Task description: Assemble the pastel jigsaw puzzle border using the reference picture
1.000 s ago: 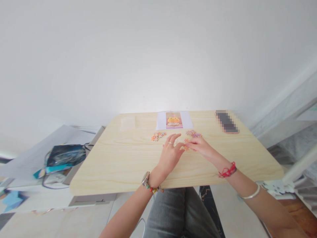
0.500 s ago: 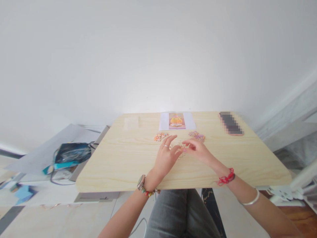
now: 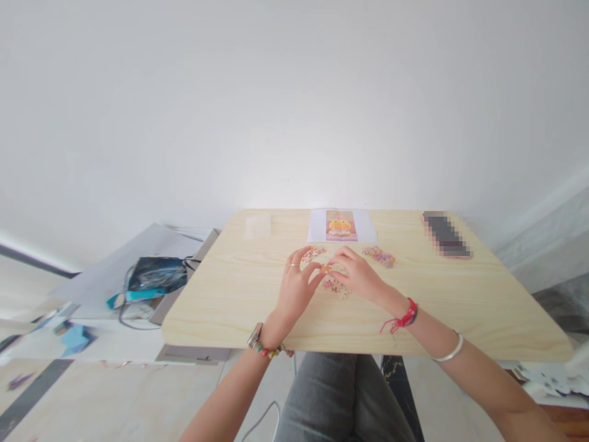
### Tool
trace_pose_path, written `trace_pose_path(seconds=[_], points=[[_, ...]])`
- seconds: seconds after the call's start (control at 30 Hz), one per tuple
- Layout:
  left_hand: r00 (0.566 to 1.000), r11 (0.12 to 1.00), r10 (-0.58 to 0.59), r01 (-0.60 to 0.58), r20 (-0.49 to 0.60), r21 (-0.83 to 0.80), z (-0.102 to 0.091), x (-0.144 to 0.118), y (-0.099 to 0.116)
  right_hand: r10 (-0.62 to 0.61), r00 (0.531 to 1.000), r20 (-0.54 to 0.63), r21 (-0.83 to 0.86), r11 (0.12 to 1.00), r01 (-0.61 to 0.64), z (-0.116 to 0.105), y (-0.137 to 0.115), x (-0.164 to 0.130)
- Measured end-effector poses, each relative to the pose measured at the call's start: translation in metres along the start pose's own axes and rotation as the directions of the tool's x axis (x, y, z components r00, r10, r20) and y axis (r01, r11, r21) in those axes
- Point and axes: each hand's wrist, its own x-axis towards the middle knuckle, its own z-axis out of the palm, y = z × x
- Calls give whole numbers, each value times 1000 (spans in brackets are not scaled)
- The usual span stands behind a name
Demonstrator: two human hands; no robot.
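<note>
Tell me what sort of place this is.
Probably a room at home, set up for a hobby. A light wooden table stands against a plain white wall, with small coloured jigsaw pieces and a printed reference picture on it.

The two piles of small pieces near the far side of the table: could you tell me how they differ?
The left pile looks mostly orange and lies right by the left hand's fingertips. The right pile looks more purple and pink and lies apart from both hands, beyond the right hand. Both are small loose heaps on the wooden table.
</note>
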Motion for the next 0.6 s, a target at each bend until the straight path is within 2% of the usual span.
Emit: trace_pose_path(seconds=[0.3,0.6], points=[[998,990,-64,60,23,125,6,10,-27,-37,993,112,-88,995,47,16,15,34],[992,977,-110,96,64,190,18,25,-54,-34,987,154,-121,991,53,28,21,66]])
